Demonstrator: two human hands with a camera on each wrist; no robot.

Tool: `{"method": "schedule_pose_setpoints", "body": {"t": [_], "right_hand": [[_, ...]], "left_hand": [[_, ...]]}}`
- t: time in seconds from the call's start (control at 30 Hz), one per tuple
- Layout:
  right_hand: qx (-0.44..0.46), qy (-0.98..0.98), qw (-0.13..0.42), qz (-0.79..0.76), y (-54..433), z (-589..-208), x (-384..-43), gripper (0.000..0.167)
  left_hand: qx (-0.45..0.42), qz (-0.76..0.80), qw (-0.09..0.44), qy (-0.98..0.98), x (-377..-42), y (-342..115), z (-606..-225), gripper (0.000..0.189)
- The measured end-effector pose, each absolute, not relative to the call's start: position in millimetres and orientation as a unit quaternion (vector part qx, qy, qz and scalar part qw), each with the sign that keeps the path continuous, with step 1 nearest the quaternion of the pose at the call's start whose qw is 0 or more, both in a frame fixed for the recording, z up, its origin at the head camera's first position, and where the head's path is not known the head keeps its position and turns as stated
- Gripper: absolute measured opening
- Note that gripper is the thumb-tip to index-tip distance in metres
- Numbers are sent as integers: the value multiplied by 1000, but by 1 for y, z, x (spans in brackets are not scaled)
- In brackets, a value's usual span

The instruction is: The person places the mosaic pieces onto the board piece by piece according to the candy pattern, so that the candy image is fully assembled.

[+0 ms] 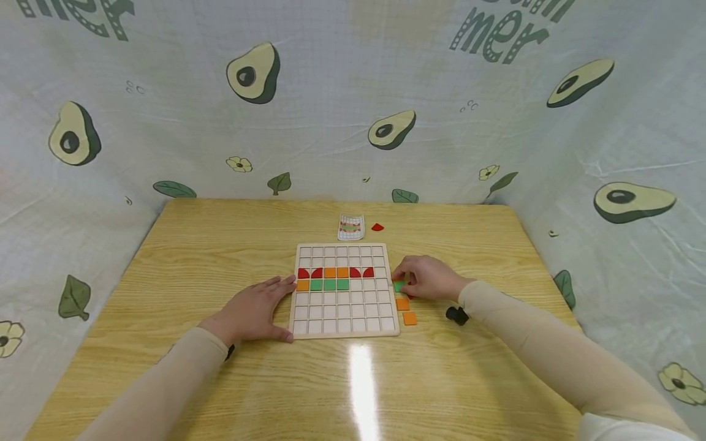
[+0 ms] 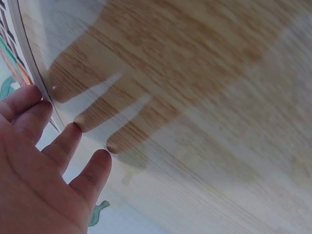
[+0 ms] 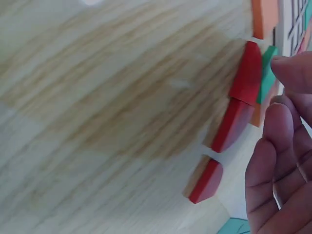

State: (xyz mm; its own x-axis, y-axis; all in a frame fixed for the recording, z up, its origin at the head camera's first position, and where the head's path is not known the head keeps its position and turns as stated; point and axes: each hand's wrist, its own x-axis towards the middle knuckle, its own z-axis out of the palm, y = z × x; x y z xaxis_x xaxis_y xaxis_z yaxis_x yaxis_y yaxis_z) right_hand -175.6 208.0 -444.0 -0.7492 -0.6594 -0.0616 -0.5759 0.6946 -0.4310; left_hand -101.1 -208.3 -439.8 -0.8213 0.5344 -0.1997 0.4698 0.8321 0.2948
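wood-grained tabletop (image 1: 220,245), flat green tile (image 1: 398,286)

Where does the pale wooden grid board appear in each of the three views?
Head: the pale wooden grid board lies just below centre, between the left hand and right hand.
Left wrist: cropped at the upper left edge.
Right wrist: cropped at the upper right corner.
Shared landmark: the light wood-grain tabletop.

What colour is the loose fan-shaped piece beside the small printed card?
The loose fan-shaped piece is red; it shows best in the head view.
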Motion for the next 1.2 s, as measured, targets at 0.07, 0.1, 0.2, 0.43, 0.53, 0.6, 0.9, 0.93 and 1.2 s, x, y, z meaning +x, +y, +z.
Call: {"method": "schedule_pose_setpoints", "body": {"t": [0.07,0.1,0.2,0.43,0.53,0.6,0.9,0.93,1.2], "right_hand": [[-342,914,110,-191,209,-444,-175,23],[-342,914,110,-189,209,-444,-175,23],[-338,917,107,-185,210,-444,-174,24],[-332,921,105,-173,211,-446,-173,24],[-333,922,104,-169,211,-444,-172,24],[-334,923,99,-163,211,-444,-171,24],[-345,921,82,-161,213,-446,-171,24],[-345,922,81,-157,213,-447,-171,24],[-344,924,70,-152,215,-450,-171,24]], "left_hand": [[264,117,139,947,-101,-208,-440,107],[266,118,137,947,-101,-209,-440,107],[267,120,137,946,-101,-209,-440,107],[267,117,138,947,-102,-208,-441,107],[267,115,140,947,-102,-208,-441,108],[267,114,141,946,-102,-208,-441,108],[268,116,140,946,-101,-208,-438,107],[268,115,140,946,-101,-208,-438,107],[268,116,139,946,-101,-208,-439,108]]}}
